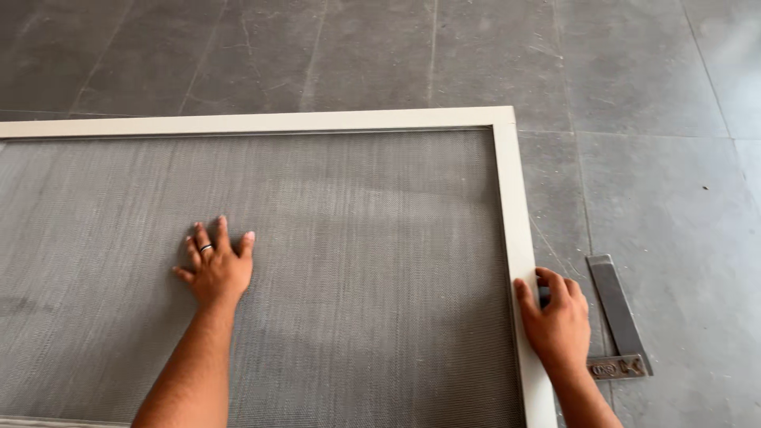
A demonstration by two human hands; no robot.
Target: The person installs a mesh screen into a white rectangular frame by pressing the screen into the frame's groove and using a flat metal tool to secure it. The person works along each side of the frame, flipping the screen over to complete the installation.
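Fingers spread, left hand (216,269) presses flat on mesh (357,277); right hand (557,321) curls over frame (519,238) edge.

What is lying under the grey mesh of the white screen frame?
Through the grey mesh, only grey floor tiles show faintly. The left hand presses flat on it; whatever lies beneath the palm is covered.
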